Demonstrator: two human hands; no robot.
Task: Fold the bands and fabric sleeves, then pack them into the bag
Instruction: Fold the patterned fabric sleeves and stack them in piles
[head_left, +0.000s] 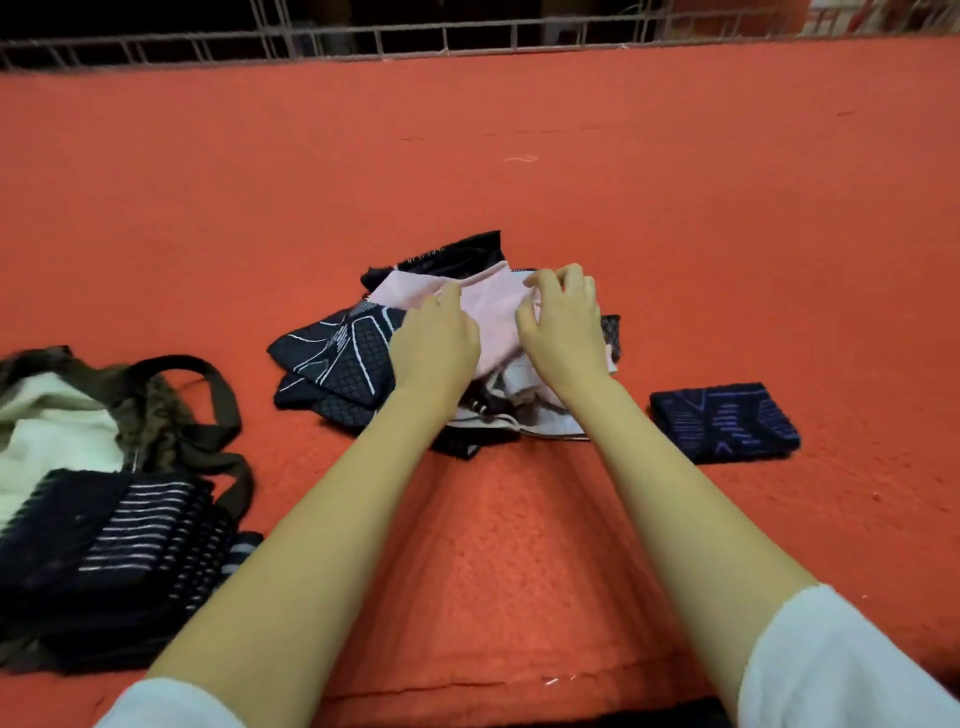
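Our left hand pressing the pink sleeve, right hand pinching it — we should match edges before creasing.

A pink sleeve tops dark bands; bag seemingly open, left.

The pile of sleeves lies under the fingers. Right of the fingers, apart from the pile, lies one folded sleeve. Far left, nearer the person, sits the bag, with a folded stack at its near side.
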